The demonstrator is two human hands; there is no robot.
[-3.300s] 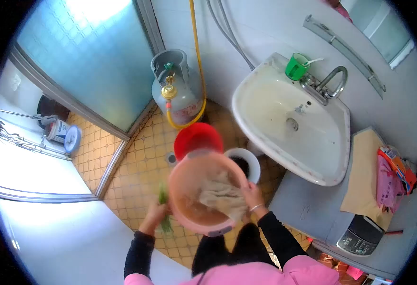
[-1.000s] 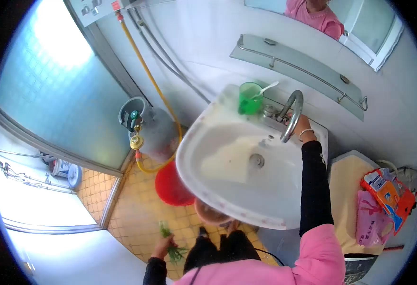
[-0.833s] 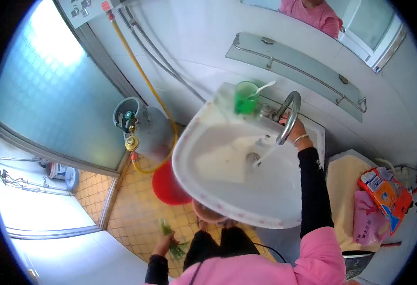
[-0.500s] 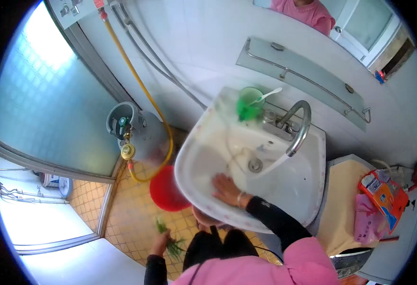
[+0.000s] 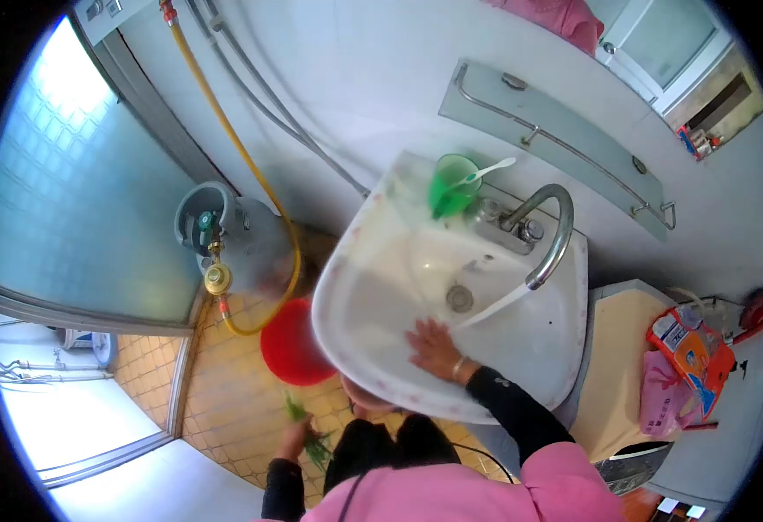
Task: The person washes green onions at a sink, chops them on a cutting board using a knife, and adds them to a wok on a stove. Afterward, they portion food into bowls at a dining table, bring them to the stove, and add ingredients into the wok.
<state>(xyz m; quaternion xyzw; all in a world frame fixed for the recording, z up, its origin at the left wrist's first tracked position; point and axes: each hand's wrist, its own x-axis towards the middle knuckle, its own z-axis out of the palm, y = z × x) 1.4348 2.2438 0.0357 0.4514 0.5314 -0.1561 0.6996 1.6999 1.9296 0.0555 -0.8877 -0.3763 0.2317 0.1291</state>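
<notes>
Nearest are the pink top (image 5: 451,491) and the two dark sleeves (image 5: 520,413) of the person. The left hand (image 5: 295,435) hangs low at the side, its grip pinching a bunch of greens (image 5: 317,451) above the tiled floor (image 5: 225,409). The right hand (image 5: 435,350) reaches into the sink (image 5: 520,352), palm down, its grip spread; whether it touches the basin I cannot tell. A stream of water (image 5: 496,307) falls from the curved faucet (image 5: 562,228), ending just beside the fingertips, near the drain (image 5: 459,298). On the sink's back ledge, beside the faucet, a green cup (image 5: 453,187) holds a white toothbrush (image 5: 486,171). Below the sink's front edge, on the floor, a pink tub (image 5: 365,398) shows partly, near a red tub (image 5: 294,344). Beyond stands a gas cylinder (image 5: 259,244) with a yellow hose (image 5: 223,122). On the wall behind are a glass shelf (image 5: 573,143) and, higher, a mirror (image 5: 664,48).
</notes>
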